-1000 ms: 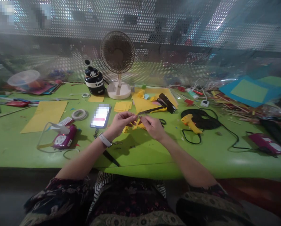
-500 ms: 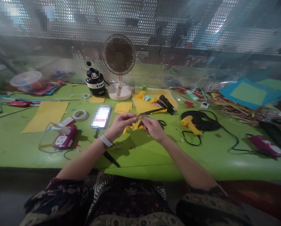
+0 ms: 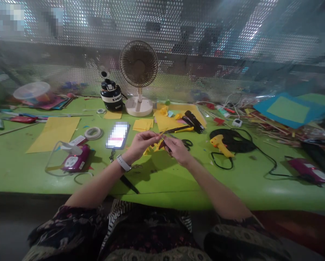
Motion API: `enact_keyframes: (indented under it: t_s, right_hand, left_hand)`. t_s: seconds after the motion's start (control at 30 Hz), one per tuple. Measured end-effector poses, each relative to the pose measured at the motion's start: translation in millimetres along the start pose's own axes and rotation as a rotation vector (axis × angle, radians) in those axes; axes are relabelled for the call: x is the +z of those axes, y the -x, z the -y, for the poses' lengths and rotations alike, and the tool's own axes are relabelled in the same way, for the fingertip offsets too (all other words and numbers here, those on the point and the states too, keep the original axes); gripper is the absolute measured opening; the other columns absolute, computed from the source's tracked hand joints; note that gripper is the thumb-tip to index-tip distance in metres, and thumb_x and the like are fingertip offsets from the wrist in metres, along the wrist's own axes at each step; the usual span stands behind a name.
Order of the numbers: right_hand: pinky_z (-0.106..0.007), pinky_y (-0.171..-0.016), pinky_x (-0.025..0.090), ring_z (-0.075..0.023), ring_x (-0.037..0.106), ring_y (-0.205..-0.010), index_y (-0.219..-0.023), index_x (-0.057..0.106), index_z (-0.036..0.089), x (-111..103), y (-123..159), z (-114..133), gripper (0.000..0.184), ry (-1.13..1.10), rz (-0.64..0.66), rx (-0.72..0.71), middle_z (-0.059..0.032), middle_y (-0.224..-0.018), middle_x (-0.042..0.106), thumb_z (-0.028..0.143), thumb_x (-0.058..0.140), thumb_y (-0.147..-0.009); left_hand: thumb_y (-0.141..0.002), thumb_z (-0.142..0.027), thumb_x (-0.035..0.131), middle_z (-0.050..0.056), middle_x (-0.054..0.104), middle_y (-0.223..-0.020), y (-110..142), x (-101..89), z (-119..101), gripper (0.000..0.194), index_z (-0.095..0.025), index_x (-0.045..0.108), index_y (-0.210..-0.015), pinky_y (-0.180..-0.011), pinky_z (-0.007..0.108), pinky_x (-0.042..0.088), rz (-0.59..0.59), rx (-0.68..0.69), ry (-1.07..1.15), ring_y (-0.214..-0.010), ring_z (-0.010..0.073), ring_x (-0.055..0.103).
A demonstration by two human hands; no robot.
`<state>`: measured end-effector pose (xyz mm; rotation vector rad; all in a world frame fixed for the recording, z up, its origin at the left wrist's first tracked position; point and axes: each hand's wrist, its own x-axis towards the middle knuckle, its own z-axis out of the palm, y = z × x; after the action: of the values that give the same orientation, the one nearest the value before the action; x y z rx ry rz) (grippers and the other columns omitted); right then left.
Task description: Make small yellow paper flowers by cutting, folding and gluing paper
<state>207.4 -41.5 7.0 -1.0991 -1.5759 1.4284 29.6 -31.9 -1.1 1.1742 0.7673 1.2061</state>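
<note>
My left hand [image 3: 144, 145], with a white band at the wrist, is closed in a pinch on a thin yellow paper piece [image 3: 162, 133]. Its fingertips meet those of my right hand [image 3: 178, 149] above the middle of the table. The right fingers are closed too; something small and dark shows under them, too hidden to name. Cut yellow paper scraps [image 3: 151, 149] lie just below and behind the fingertips. Black scissor handles [image 3: 188, 144] show behind my right hand. A long dark tool with a yellow part [image 3: 179, 128] lies beyond both hands.
A lit phone [image 3: 117, 135], a tape roll [image 3: 93, 133] and a purple power socket [image 3: 77, 159] are on the left. At the back stand a fan [image 3: 139, 65] and a bottle [image 3: 111, 98]. To the right lies a yellow glue gun [image 3: 221, 145] with its cord, near sticks and blue paper [image 3: 268, 108].
The hands stay together in nearly the same place. My right fingers have curled and turned slightly, and more of the yellow piece shows above the fingertips. The view has shifted a little.
</note>
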Motion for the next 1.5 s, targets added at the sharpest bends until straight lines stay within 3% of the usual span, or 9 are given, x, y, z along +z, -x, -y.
enact_keyframes:
  t_s: [0.13,0.37,0.67,0.8,1.0,1.17,1.5]
  right_hand:
    - [-0.025,-0.041,0.02,-0.0081,0.029,-0.042,-0.077,0.063,0.018,2,3,2,0.053,-0.019,0.019,0.001,0.0063,-0.053,0.038,0.069,0.051,-0.085]
    - [-0.026,-0.043,0.025,-0.0092,0.033,-0.044,-0.069,0.054,0.02,3,7,8,0.036,0.038,0.007,-0.05,0.0036,-0.056,0.043,0.046,0.044,-0.091]
    - [-0.027,-0.053,0.031,-0.012,0.04,-0.054,-0.066,0.048,0.021,1,1,-3,0.046,0.201,-0.08,-0.17,0.0037,-0.059,0.043,0.06,0.047,-0.092]
    - [-0.027,-0.056,0.032,-0.0124,0.041,-0.056,-0.069,0.049,0.021,1,2,-4,0.043,0.306,-0.097,-0.236,0.0034,-0.06,0.044,0.056,0.046,-0.095]
    - [-0.027,-0.054,0.032,-0.0126,0.041,-0.053,-0.076,0.053,0.02,1,-1,-7,0.046,0.292,-0.096,-0.219,0.0039,-0.059,0.043,0.06,0.042,-0.095]
    - [-0.027,-0.055,0.033,-0.0127,0.04,-0.054,-0.078,0.055,0.02,0,-2,-7,0.049,0.285,-0.095,-0.205,0.0043,-0.059,0.042,0.064,0.042,-0.094]
    - [-0.027,-0.055,0.032,-0.0128,0.041,-0.055,-0.08,0.058,0.019,0,-1,-7,0.05,0.338,-0.076,-0.284,0.0038,-0.059,0.044,0.064,0.042,-0.095]
  left_hand:
    - [-0.066,-0.036,0.086,0.003,0.073,-0.081,2,2.4,0,0.024,-0.017,0.075,-0.075,-0.066,0.024,0.049,-0.009,0.033,-0.019,-0.068,0.0097,0.062]
    - [-0.068,-0.036,0.085,0.001,0.071,-0.07,2,3.4,3,0.023,-0.017,0.075,-0.075,-0.061,0.023,0.046,0.016,0.024,0.006,-0.061,0.0089,0.059]
    - [-0.06,-0.037,0.089,0.001,0.07,-0.07,-1,1.8,-3,0.029,-0.016,0.074,-0.073,-0.055,0.019,0.044,-0.165,-0.065,0.096,-0.06,0.007,0.057]
    - [-0.06,-0.037,0.089,0.0,0.069,-0.069,-1,1.8,0,0.029,-0.015,0.074,-0.071,-0.055,0.018,0.045,-0.173,-0.061,0.114,-0.059,0.0065,0.057]
    - [-0.056,-0.031,0.092,0.001,0.072,-0.073,-1,1.5,1,0.029,-0.016,0.076,-0.075,-0.059,0.018,0.049,-0.141,-0.072,0.179,-0.063,0.007,0.062]
    - [-0.049,-0.03,0.094,0.002,0.073,-0.073,-3,3.5,1,0.031,-0.017,0.077,-0.071,-0.058,0.02,0.05,-0.199,-0.06,0.197,-0.062,0.0084,0.063]
    - [-0.056,-0.031,0.092,0.002,0.074,-0.073,-2,3.9,2,0.025,-0.017,0.076,-0.071,-0.06,0.021,0.049,-0.183,0.002,0.158,-0.062,0.0086,0.061]
